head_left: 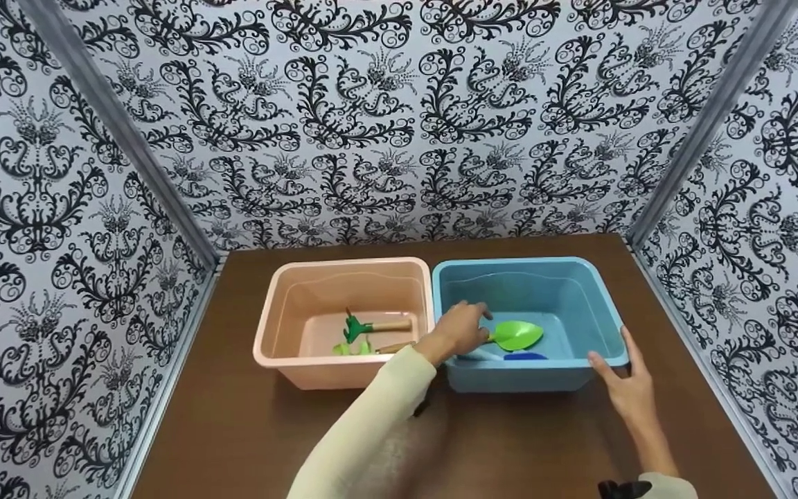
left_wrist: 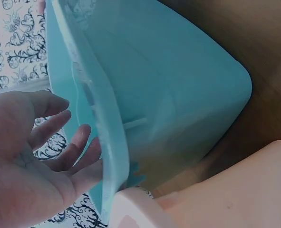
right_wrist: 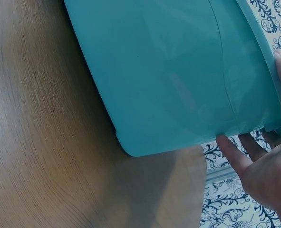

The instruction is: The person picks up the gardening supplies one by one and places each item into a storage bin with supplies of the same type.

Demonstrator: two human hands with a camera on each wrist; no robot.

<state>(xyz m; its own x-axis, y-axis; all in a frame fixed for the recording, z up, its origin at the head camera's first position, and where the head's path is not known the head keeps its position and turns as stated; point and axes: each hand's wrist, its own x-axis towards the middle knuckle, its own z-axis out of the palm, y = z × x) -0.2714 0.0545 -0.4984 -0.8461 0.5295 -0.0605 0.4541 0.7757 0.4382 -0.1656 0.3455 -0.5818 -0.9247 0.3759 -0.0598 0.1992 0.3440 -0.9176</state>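
Observation:
A blue tub [head_left: 600, 291] stands on the table, holding a light-green trowel [head_left: 518, 335] and a dark-blue piece [head_left: 525, 356] partly hidden by the front wall. My left hand [head_left: 460, 329] reaches over the tub's left rim near the trowel, whose handle end it hides. In the left wrist view the fingers [left_wrist: 78, 142] are loosely bent, with nothing seen between them. At the tub's front right corner, my right hand [head_left: 631, 388] holds the rim, thumb at the front and fingers along the right side. The right wrist view shows its fingertips [right_wrist: 230, 147] against the wall.
A peach tub [head_left: 267, 326] stands against the blue one on the left. Inside lie a green hand rake [head_left: 357, 327] with a wooden handle, light-green pieces [head_left: 352, 348] and another wooden handle [head_left: 393, 347]. Patterned walls [head_left: 385, 138] enclose the brown table [head_left: 510, 443].

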